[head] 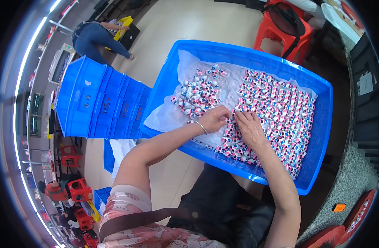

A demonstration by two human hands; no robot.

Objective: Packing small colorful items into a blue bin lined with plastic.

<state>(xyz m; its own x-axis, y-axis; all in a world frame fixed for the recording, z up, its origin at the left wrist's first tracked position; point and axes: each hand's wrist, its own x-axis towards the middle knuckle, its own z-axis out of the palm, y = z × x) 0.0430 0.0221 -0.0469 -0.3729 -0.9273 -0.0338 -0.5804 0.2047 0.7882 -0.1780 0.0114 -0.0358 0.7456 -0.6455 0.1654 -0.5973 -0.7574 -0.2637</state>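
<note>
A large blue plastic bin (324,124) lies before me, lined with white sheeting (164,113). On its right side, small painted figurines (282,114) in white, pink, blue and black stand in close rows. A loose heap of the same figurines (198,93) lies on the left. My left hand (215,119), with a bangle at the wrist, is at the left edge of the rows, its thumb and index finger bent together near one figurine. My right hand (249,128) rests over the rows, fingertips at a figurine (233,113) between the hands. Fingers hide whether either hand grips one.
Stacked blue crates (96,102) stand left of the bin. A red plastic stool (280,34) with a dark item on it is beyond the bin. At upper left a person (96,40) bends over a yellow crate (124,26). An orange box (339,207) lies on a speckled ledge at right.
</note>
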